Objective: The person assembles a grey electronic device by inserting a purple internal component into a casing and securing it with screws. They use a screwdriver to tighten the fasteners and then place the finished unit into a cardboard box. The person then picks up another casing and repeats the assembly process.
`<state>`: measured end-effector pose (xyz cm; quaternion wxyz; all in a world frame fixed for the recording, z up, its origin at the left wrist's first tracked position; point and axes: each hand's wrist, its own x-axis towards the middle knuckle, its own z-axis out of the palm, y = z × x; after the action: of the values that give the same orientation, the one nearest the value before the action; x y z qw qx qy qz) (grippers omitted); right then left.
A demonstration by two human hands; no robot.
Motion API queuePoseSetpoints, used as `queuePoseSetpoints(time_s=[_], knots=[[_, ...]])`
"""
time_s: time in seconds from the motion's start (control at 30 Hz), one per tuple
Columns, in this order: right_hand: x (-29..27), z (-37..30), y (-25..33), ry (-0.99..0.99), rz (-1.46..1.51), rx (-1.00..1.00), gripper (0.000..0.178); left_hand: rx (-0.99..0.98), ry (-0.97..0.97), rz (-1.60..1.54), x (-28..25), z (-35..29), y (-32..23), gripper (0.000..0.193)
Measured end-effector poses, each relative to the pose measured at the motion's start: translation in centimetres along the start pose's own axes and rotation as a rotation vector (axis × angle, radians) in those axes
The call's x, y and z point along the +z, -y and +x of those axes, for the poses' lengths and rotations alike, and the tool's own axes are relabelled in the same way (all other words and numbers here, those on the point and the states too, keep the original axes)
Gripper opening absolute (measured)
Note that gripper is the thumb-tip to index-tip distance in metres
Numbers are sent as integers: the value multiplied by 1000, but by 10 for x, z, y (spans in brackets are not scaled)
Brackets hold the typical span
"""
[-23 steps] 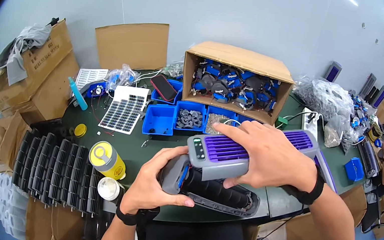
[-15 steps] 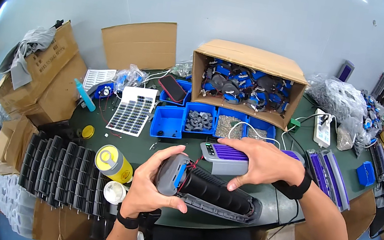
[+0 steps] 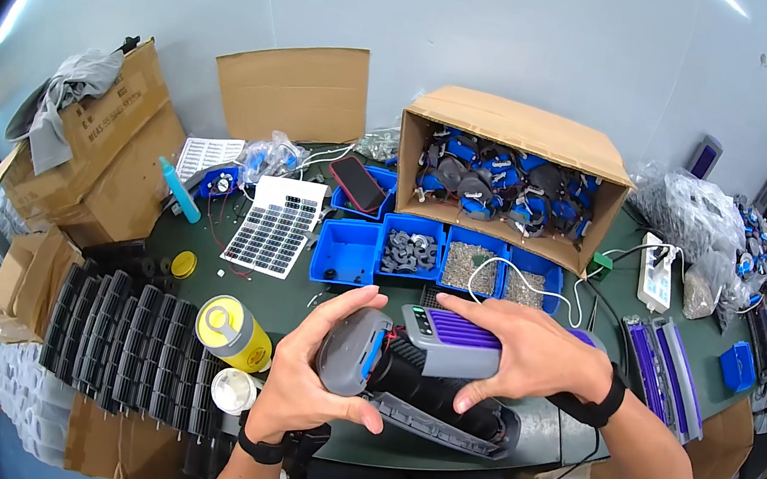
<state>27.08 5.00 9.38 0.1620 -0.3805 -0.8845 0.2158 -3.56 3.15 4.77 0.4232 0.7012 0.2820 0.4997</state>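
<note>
My left hand (image 3: 309,369) is wrapped round the rounded grey end of an open housing (image 3: 346,353), its thumb stretched along the near side. A blue strip shows at that end, and a black ribbed roller (image 3: 410,384) lies along the inside. My right hand (image 3: 537,355) grips a long grey cover with a purple slatted top (image 3: 455,329) from above, fingers over it and thumb on its near edge. The cover is tilted just above the housing and hides part of the roller. Whether the two parts touch is hard to see.
Left of the hands stand a yellow-lidded bottle (image 3: 234,331), a white jar (image 3: 233,391) and several black rollers (image 3: 138,341). Beyond lie blue parts bins (image 3: 346,252) and a carton (image 3: 526,114) of blue-and-grey motor parts. Purple-slatted covers (image 3: 661,372) lie at right.
My right hand has lowered the purple-topped cover toward the housing, so less of the roller shows. The left hand keeps its hold. The whole view has shifted slightly.
</note>
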Motion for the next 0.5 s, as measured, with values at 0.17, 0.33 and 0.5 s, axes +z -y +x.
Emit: queuePoseSetpoints(time_s=[0.17, 0.33, 0.5], knots=[[12, -13, 18, -36, 106, -17, 122, 30, -38, 91, -4, 1, 0, 130], [34, -17, 37, -194, 128, -25, 130, 53, -65, 83, 9, 2, -11, 129], [55, -20, 53, -378, 51, -72, 133, 91, -17, 118, 14, 5, -13, 137]])
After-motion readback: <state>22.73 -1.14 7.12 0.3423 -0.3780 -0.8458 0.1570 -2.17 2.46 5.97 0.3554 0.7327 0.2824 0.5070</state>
